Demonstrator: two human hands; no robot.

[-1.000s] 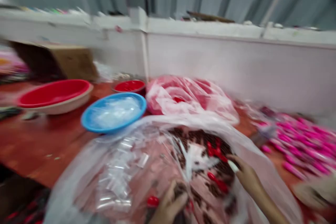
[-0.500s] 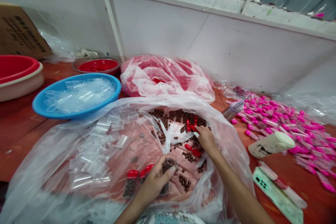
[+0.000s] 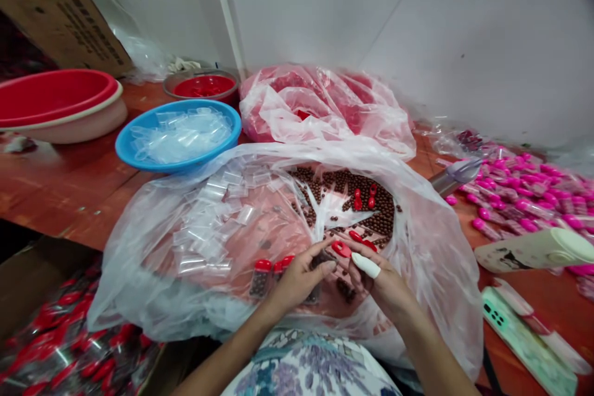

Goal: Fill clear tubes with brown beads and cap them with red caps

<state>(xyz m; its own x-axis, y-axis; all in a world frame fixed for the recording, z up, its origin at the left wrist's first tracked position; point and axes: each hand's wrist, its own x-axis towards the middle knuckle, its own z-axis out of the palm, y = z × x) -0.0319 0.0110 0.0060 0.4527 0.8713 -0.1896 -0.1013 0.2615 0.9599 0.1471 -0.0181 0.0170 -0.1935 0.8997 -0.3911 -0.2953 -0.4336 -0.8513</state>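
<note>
Near the front of a large clear plastic sheet, my left hand is closed around a small clear container with brown beads. Beside it, my right hand, with a white cover on one finger, pinches a red cap at the container's end. Whether cap and container touch is hard to tell. Brown beads lie behind the hands, with red caps among them. Capped, bead-filled containers lie left of my left hand, and empty clear tubes farther left.
A blue basin of clear pieces and a red basin stand at the back left. Behind the sheet lies a pink-filled bag. To the right are pink-capped tubes, a cream bottle and a phone.
My right hand has come back from the bead pile with a red cap and now meets my left hand. The view has tilted down and shifted left, showing a box of red-capped items.
</note>
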